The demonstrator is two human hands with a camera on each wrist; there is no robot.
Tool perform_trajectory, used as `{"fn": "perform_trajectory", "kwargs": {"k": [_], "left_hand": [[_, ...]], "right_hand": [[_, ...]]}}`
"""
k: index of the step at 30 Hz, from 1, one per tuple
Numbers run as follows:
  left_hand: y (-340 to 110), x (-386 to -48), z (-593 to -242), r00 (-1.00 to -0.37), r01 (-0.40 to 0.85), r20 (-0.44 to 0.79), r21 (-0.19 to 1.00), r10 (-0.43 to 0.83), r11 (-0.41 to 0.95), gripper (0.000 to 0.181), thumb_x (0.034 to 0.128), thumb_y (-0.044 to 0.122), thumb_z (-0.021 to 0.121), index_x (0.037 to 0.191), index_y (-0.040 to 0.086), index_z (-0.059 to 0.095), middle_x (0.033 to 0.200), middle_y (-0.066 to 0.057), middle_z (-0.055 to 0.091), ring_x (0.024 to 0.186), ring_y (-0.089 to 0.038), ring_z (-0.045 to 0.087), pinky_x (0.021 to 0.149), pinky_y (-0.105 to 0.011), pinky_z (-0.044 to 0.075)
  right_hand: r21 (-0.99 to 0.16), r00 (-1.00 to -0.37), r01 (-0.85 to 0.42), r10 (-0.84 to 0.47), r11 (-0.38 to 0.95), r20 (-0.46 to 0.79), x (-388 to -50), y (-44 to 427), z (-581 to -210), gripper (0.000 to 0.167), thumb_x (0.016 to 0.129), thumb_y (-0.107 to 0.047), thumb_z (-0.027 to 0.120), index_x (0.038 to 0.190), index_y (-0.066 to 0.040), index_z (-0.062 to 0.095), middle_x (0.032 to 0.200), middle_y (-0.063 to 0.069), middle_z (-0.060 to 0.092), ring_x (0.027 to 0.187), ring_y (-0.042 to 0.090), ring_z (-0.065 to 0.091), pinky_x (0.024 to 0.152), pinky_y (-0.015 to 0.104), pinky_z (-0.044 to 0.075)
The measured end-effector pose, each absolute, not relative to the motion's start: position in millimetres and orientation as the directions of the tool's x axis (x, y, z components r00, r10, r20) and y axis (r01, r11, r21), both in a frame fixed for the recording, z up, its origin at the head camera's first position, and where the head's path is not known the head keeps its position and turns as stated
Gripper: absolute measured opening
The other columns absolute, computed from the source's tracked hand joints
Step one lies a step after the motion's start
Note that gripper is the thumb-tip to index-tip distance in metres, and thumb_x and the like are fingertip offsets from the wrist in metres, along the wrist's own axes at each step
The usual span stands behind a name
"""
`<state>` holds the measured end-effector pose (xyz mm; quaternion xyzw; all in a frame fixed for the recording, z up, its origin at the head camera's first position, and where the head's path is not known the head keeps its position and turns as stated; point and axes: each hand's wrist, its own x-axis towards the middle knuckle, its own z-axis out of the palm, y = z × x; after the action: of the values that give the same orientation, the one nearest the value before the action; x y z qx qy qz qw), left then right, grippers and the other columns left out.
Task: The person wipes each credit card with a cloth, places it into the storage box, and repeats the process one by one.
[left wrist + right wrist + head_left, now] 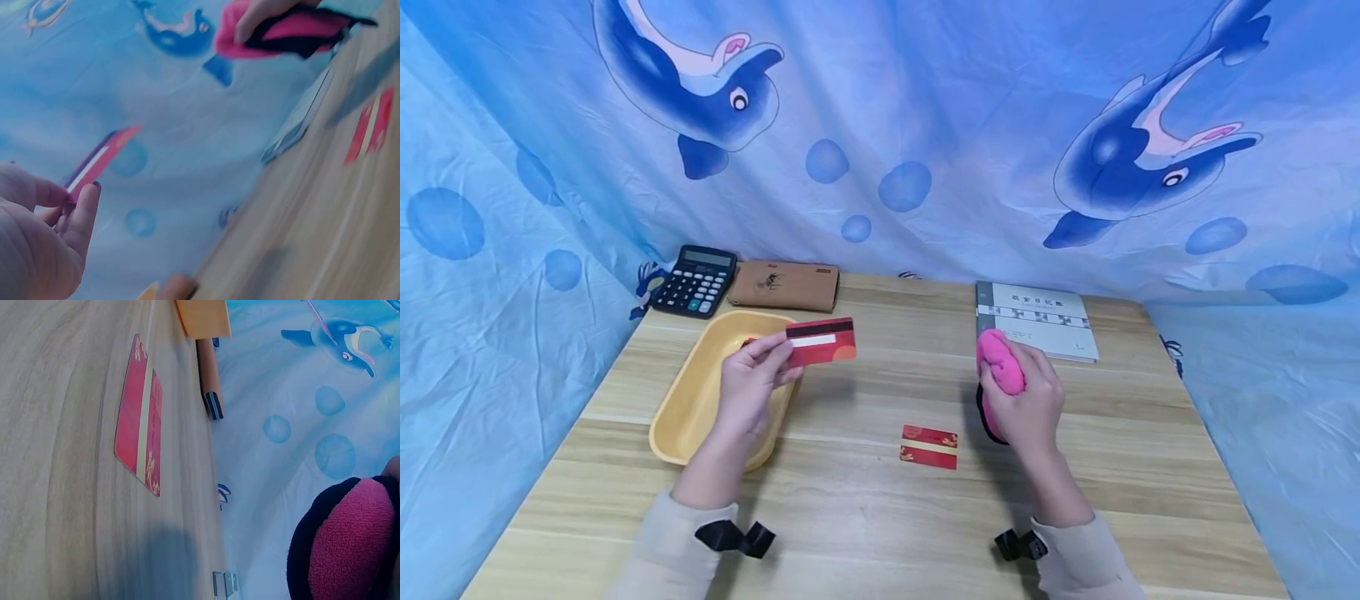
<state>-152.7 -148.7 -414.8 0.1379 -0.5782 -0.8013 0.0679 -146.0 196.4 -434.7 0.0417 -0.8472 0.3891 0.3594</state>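
My left hand [748,383] pinches a red card [822,341] with a black magnetic stripe and a white strip, raised above the right rim of a yellow plastic tray [688,408]. The left wrist view shows the same card [103,159] nearly edge-on between thumb and fingers. A bright pink, fuzzy cloth [1000,362] with black edging is bunched in the grip of my right hand [1030,400], above the table. Between the hands, a second red card [928,447] with a pale gold band lies flat on the wood. Fingers partly hide something small and red in the tray.
At the back left are a black calculator [695,281] and a brown leather wallet [786,285]. A grey-white account book [1037,321] lies at the back right, beyond my right hand. Behind the wooden table [865,533] hangs a blue dolphin-print curtain [970,100].
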Motion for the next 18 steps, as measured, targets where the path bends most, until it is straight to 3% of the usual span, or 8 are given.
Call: {"fn": "perform_trajectory", "kwargs": {"k": [4,12,18], "left_hand": [[-173,-160,-417,-0.949,-0.025,-0.117,0.953,-0.293,-0.301,0.016,0.0954,-0.003,0.066,0.107,0.005,0.074,0.089,-0.001,0.074,0.067,-0.012,0.072,0.067,-0.026,0.062],[-211,-169,-425,-0.935,-0.084,-0.138,0.981,-0.327,-0.172,0.036,0.0964,-0.005,0.063,0.131,-0.014,0.058,0.096,-0.001,0.066,0.071,-0.007,0.070,0.070,-0.022,0.061],[-232,-174,-428,-0.934,-0.124,-0.130,0.991,-0.333,-0.041,0.038,0.0982,-0.005,0.058,0.135,-0.014,0.055,0.098,-0.001,0.063,0.073,-0.004,0.068,0.073,-0.022,0.061]], "right_hand": [[-0.638,-0.744,-0.348,0.212,0.687,0.634,-146,198,-437,0.044,0.080,-0.007,0.083,0.123,-0.004,0.072,0.115,0.015,0.069,0.100,0.032,0.065,0.078,0.052,0.058],[-0.634,-0.741,-0.363,0.201,0.682,0.640,-146,199,-438,0.043,0.079,-0.006,0.083,0.121,-0.003,0.072,0.114,0.016,0.069,0.099,0.033,0.065,0.076,0.051,0.057],[-0.634,-0.742,-0.363,0.200,0.682,0.640,-145,199,-439,0.042,0.079,-0.006,0.082,0.120,-0.002,0.072,0.113,0.016,0.070,0.096,0.032,0.066,0.072,0.049,0.057]]}}
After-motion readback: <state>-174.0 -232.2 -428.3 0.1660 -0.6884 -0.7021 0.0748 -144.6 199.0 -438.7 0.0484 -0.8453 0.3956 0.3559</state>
